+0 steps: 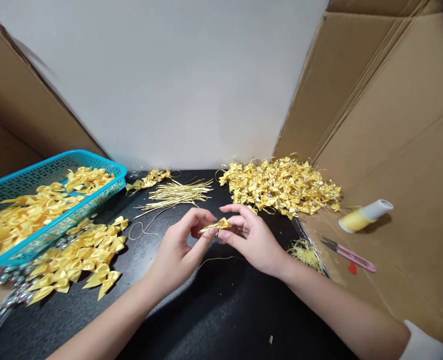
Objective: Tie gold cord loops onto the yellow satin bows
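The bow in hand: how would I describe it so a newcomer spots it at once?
Find the black tabletop, then the left hand and right hand meeting over its middle. The small gold bow is at their fingertips, gripped by the left. Unlike the bows lying in the blue basket or the heap, it is held up.

Sm. yellow bow (224, 223), shiny w/ gold glints, held up above the black tabletop (221, 310), approx. ctr. Tilted, R end a bit higher. L hand (184, 245) pinches it btwn thumb + fingers; R hand (257, 240) has fingertips at the other end. Partly hidden, so knot detail unclear.
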The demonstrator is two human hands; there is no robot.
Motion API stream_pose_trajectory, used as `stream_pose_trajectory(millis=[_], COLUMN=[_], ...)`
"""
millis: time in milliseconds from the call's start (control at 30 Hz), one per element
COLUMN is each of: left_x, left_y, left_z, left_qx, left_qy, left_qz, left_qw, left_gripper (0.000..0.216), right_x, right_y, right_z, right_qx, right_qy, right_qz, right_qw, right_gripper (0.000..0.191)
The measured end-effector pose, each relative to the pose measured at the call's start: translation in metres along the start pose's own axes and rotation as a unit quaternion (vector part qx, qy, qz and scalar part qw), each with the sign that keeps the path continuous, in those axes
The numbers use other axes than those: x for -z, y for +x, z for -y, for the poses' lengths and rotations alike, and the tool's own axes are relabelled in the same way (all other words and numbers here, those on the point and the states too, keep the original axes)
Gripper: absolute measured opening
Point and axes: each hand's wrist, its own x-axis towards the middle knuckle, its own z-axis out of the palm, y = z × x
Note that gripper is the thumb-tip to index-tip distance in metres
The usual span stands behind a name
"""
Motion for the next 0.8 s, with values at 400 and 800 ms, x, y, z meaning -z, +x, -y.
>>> stream_pose_trajectory(millis=[400, 800], left_x=[0.009, 0.027], left_y=[0.009, 0.015], left_z=[0.013, 0.025], left_qx=[-0.036, -0.041], left_qy=[0.104, 0.104], left_qz=[-0.006, -0.032], left_qw=[0.994, 0.993], left_gripper=[0.024, 0.019], right_x=[0.054, 0.184], right_y=[0.028, 0.028], right_z=[-0.002, 0.04], right_qx=[0.047, 0.096], right_qy=[-0.217, -0.459], right_qz=[-0.075, -0.378], right_qw=[0.972, 0.799], right_gripper=[0.009, 0.044])
